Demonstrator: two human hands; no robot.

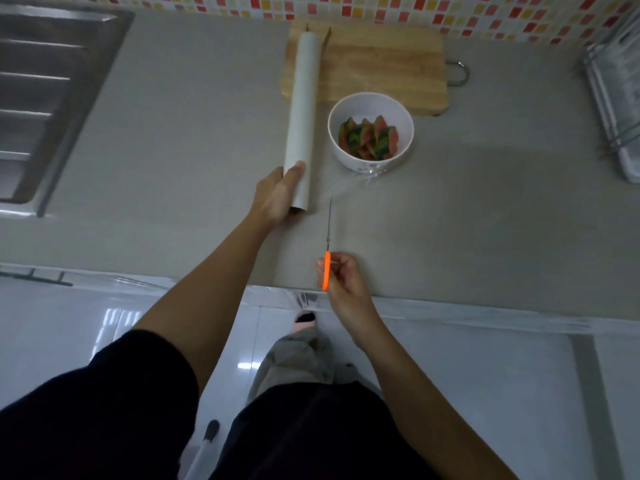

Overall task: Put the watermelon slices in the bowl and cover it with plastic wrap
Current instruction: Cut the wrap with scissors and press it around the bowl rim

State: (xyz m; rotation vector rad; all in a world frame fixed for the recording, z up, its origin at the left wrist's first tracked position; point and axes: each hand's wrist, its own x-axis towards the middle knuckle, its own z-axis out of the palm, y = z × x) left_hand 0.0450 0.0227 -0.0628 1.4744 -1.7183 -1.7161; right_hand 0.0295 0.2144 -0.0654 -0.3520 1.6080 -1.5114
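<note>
A white bowl (370, 105) stands on the grey counter and holds several watermelon slices (369, 138). A clear sheet of plastic wrap (353, 188) stretches from the roll across the bowl, bunched at the bowl's near rim. The long white roll of plastic wrap (302, 109) lies left of the bowl, its far end on the cutting board. My left hand (277, 197) grips the near end of the roll. My right hand (341, 277) holds an orange-handled knife (327, 258), blade pointing away toward the wrap.
A wooden cutting board (384, 64) lies behind the bowl against the mosaic tile wall. A steel sink (45, 98) is at the far left, a dish rack (616, 98) at the far right. The counter's front edge (450, 306) runs just below my right hand.
</note>
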